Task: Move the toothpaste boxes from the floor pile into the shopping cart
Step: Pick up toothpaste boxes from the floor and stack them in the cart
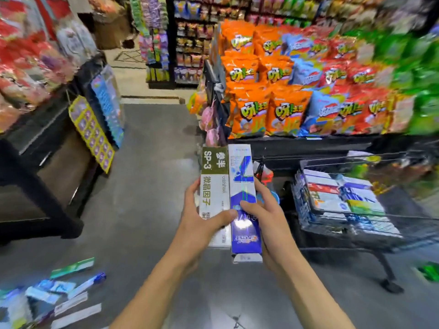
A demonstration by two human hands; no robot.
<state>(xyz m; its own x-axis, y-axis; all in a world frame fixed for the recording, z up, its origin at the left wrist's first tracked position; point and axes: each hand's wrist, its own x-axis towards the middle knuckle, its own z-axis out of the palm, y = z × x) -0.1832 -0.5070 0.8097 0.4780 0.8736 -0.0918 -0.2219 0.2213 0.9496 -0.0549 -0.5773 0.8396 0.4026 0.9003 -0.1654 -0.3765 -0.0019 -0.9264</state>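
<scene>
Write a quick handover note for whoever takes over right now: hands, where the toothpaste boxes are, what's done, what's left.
Left hand: holds the white and olive box, thumb across its front.
Right hand: holds the blue and white box, fingers curled round its right edge.
Both boxes are held side by side in the air, left of the shopping cart.
Done: several boxes in the cart.
Left: drop these two in, then fetch the floor pile at lower left.
</scene>
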